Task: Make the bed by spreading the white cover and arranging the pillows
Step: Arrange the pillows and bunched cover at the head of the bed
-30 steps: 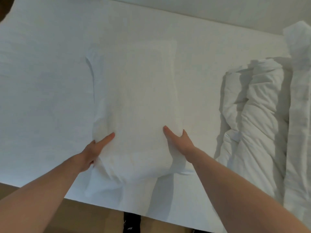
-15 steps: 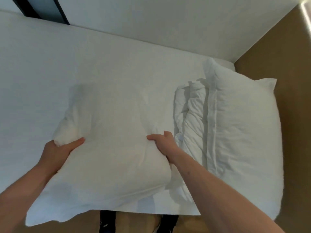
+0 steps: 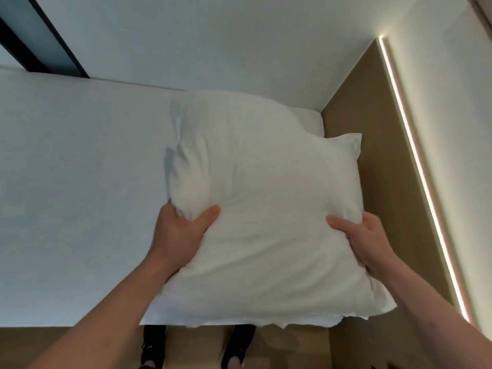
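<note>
- A big white pillow (image 3: 266, 209) is held up over the right end of the bed (image 3: 80, 182); it hides most of what lies under it
- The left hand (image 3: 181, 230) grips the pillow's left side; its thumb lies on top and points right, and the other fingers curl under a puffy bunch of cloth, so this grip is pinching the pillow
- The right hand (image 3: 364, 241) grips the pillow's right edge; its thumb lies on top and points left, and the other fingers wrap round the edge, so this grip is pinching the pillow too
- The pillow's near edge hangs past the near side of the bed; the cloth there looks crinkly
- A flat white corner of a second pillow (image 3: 348, 145) pokes out behind the held pillow, near the brown headboard (image 3: 372, 115); I cannot tell if the two pillows touch
- The bed sheet is white and smooth; it fills the left side of the view
- The white cover is hidden, so I cannot tell where it is
- A long glowing light strip (image 3: 420, 169) runs down the wall on the right, beside the headboard
- A dark window frame (image 3: 45, 43) sits in the far left corner, above the bed
- Two black shoes (image 3: 154, 344) stand on the brown floor (image 3: 40, 344), just by the near side of the bed
</note>
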{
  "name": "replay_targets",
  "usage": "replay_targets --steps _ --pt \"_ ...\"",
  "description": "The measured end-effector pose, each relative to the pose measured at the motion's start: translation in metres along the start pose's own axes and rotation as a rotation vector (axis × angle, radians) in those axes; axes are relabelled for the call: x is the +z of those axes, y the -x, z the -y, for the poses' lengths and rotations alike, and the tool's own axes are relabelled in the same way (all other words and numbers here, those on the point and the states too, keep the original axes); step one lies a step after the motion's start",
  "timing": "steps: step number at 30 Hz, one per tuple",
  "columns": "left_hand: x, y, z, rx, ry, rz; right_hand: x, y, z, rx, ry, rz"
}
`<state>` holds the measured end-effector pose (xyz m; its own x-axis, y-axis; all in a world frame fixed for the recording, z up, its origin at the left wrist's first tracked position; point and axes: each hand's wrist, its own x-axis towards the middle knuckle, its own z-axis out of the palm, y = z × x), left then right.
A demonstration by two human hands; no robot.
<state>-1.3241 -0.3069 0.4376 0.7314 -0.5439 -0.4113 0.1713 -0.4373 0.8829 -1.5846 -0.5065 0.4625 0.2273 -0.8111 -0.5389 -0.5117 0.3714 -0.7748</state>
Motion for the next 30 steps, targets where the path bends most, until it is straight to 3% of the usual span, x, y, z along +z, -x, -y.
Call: replay_targets --steps 9,13,16,18,22,27,30 --pt "0.158 0.031 -0.04 0.167 0.108 0.176 -0.156 -0.007 -0.023 -0.038 0.02 -0.21" --pt "0.221 0.03 0.001 0.057 -0.093 0.177 -0.188 -0.042 -0.067 0.064 0.08 -0.26" --pt "0.252 0.018 0.042 -0.107 -0.522 0.289 -0.194 -0.064 -0.108 0.143 0.229 -0.319" --pt "0.263 0.011 0.057 -0.138 -0.686 0.409 -0.191 -0.074 -0.134 0.153 0.383 -0.313" --pt "0.283 0.012 0.057 -0.073 -0.653 0.569 -0.165 -0.091 -0.158 0.145 0.438 -0.153" --pt "0.293 0.017 0.061 -0.136 -0.617 0.533 -0.136 -0.092 -0.153 0.019 0.511 -0.179" --pt "0.275 0.017 0.07 -0.15 -0.707 0.561 -0.119 -0.087 -0.15 -0.026 0.646 -0.021"
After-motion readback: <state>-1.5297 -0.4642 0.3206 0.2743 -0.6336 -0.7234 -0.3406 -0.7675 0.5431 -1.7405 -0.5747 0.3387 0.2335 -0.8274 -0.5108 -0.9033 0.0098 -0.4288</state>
